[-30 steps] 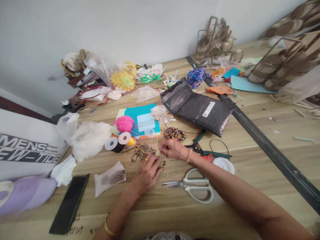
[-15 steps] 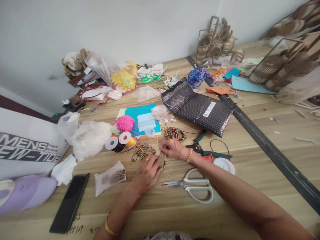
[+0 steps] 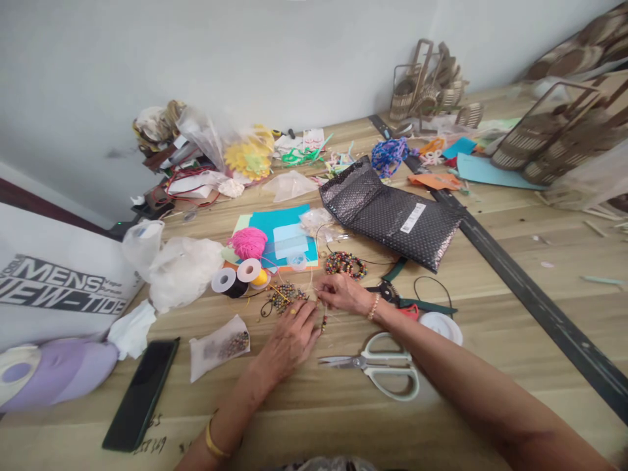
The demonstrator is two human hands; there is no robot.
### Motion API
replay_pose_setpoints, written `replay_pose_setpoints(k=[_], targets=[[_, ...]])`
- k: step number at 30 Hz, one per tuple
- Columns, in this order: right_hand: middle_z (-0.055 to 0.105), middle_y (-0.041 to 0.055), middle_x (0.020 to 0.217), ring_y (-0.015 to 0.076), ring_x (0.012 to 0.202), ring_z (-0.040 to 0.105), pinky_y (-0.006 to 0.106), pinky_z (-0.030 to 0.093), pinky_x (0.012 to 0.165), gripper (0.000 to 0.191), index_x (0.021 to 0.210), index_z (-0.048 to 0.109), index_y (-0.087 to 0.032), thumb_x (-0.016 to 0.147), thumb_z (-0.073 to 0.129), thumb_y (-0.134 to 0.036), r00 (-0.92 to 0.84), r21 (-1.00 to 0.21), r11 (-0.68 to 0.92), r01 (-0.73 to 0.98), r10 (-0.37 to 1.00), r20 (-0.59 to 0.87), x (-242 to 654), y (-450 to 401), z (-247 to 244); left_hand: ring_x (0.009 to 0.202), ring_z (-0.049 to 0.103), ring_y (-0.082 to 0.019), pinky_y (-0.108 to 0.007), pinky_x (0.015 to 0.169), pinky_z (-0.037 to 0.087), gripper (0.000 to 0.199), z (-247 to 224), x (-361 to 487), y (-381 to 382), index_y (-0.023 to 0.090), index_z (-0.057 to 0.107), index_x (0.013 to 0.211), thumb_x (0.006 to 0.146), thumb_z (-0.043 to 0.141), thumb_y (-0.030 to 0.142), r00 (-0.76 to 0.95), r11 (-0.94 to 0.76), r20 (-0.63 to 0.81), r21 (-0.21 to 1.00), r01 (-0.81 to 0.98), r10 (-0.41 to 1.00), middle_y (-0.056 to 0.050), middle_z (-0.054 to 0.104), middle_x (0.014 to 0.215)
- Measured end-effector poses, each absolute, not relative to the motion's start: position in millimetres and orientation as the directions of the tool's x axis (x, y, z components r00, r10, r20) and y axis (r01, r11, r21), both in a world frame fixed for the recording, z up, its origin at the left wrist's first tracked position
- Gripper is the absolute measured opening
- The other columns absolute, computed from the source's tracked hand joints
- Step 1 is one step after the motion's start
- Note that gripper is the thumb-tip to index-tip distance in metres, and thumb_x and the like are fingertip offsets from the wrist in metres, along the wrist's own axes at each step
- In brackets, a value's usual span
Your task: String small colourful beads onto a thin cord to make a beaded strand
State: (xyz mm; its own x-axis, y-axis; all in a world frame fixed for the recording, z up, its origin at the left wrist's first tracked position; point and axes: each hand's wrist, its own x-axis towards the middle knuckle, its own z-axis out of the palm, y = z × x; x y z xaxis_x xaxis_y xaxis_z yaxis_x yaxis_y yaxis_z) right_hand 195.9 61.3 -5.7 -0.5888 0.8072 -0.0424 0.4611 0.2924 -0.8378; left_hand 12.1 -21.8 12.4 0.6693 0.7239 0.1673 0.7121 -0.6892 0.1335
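My right hand (image 3: pixel 343 292) pinches a short beaded string (image 3: pixel 324 320) by its upper part. Dark, red and yellow beads hang on it beside my left hand. Palm down on the table, my left hand (image 3: pixel 293 332) has its fingers bent and close together, with the tips at the edge of a pile of small mixed beads (image 3: pixel 283 296). What those fingertips hold is hidden. Behind my right hand lies a coil of strung beads (image 3: pixel 346 263). White-handled scissors (image 3: pixel 387 363) rest just below my right wrist, blades pointing left.
Left of the beads stand a black thread spool (image 3: pixel 226 282), a yellow thread spool (image 3: pixel 252 271) and pink yarn (image 3: pixel 248 243). A bag of beads (image 3: pixel 220 347) and a phone (image 3: pixel 141 396) lie nearer. A black bubble mailer (image 3: pixel 397 212), pliers (image 3: pixel 387 291) and a white reel (image 3: pixel 440 327) are right.
The view has shifted slightly, so things appear a little further right and lower. Both hands keep nearly the same place by the beads and the string.
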Motion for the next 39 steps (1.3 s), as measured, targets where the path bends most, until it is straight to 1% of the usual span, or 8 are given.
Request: replay_pose_setpoints(k=[5, 9, 14, 20, 24, 28, 31, 39], targets=[[0.063, -0.0021, 0.053, 0.0087, 0.047, 0.055, 0.017, 0.038, 0.053, 0.014, 0.071, 0.060, -0.013, 0.081, 0.055, -0.003, -0.588, -0.841, 0.280, 0.464, 0.807, -0.055, 196, 61, -7, 0.119, 0.052, -0.028, -0.046, 0.101, 0.047, 0.032, 12, 11, -21, 0.008, 0.058, 0.119, 0.093, 0.047, 0.022, 0.700, -0.719, 0.168, 0.123, 0.684, 0.694, -0.016, 0.062, 0.122], [0.063, -0.0020, 0.053, 0.0087, 0.047, 0.055, 0.017, 0.039, 0.053, 0.013, 0.072, 0.060, -0.013, 0.081, 0.055, -0.005, -0.594, -0.856, 0.279, 0.435, 0.803, -0.041, 196, 62, -9, 0.120, 0.053, -0.027, -0.046, 0.102, 0.046, 0.032, 14, 11, -21, 0.010, 0.058, 0.120, 0.093, 0.047, 0.023, 0.684, -0.708, 0.184, 0.184, 0.682, 0.706, -0.016, 0.063, 0.121], [0.059, -0.0030, 0.052, 0.0085, 0.047, 0.054, 0.016, 0.038, 0.051, 0.012, 0.074, 0.060, -0.013, 0.083, 0.053, -0.008, -0.602, -0.883, 0.250, 0.397, 0.797, -0.045, 197, 61, -8, 0.112, 0.058, -0.025, -0.045, 0.098, 0.049, 0.029, 14, 8, -15, 0.014, 0.061, 0.117, 0.092, 0.048, 0.022, 0.619, -0.662, 0.235, 0.291, 0.691, 0.749, -0.013, 0.066, 0.115], [0.055, -0.0038, 0.057, 0.0078, 0.047, 0.050, 0.017, 0.037, 0.047, 0.013, 0.076, 0.059, -0.013, 0.086, 0.054, -0.021, -0.673, -0.966, 0.128, 0.226, 0.737, -0.060, 200, 60, -5, 0.091, 0.064, -0.021, -0.037, 0.082, 0.054, 0.019, 10, 7, -3, 0.016, 0.067, 0.100, 0.087, 0.053, 0.020, 0.308, -0.404, 0.261, 0.583, 0.705, 0.915, -0.010, 0.071, 0.098], [0.052, -0.0044, 0.057, 0.0068, 0.047, 0.045, 0.017, 0.036, 0.046, 0.019, 0.079, 0.060, -0.013, 0.084, 0.058, -0.031, -0.693, -0.986, 0.053, 0.160, 0.717, -0.074, 200, 59, 1, 0.065, 0.062, -0.014, -0.026, 0.063, 0.052, 0.013, 11, 13, 0, 0.016, 0.066, 0.091, 0.081, 0.059, 0.019, 0.179, -0.135, 0.039, 0.812, 0.567, 0.983, -0.004, 0.071, 0.078], [0.053, -0.0040, 0.058, 0.0064, 0.046, 0.044, 0.017, 0.037, 0.044, 0.025, 0.079, 0.060, -0.013, 0.081, 0.061, -0.038, -0.689, -0.988, -0.019, 0.155, 0.715, -0.122, 200, 60, 4, 0.068, 0.064, -0.015, -0.025, 0.064, 0.050, 0.013, 6, 21, 3, 0.015, 0.060, 0.086, 0.075, 0.065, 0.019, 0.140, 0.005, -0.058, 0.935, 0.355, 0.988, -0.004, 0.070, 0.077], [0.053, -0.0046, 0.056, 0.0062, 0.045, 0.044, 0.016, 0.037, 0.042, 0.027, 0.076, 0.060, -0.014, 0.078, 0.064, -0.041, -0.686, -0.987, -0.067, 0.145, 0.712, -0.149, 200, 60, 3, 0.071, 0.066, -0.016, -0.026, 0.066, 0.051, 0.013, 2, 24, 5, 0.016, 0.058, 0.082, 0.072, 0.067, 0.019, 0.118, 0.035, -0.071, 0.959, 0.280, 0.990, -0.004, 0.070, 0.075], [0.056, -0.0031, 0.058, 0.0072, 0.047, 0.048, 0.017, 0.040, 0.044, 0.036, 0.077, 0.062, -0.013, 0.076, 0.067, -0.049, -0.670, -0.983, -0.113, 0.143, 0.720, -0.180, 203, 62, 0, 0.061, 0.062, -0.014, -0.024, 0.060, 0.049, 0.009, -3, 24, 5, 0.014, 0.066, 0.080, 0.072, 0.066, 0.018, 0.068, 0.034, -0.059, 0.948, 0.316, 0.996, -0.003, 0.069, 0.070]])
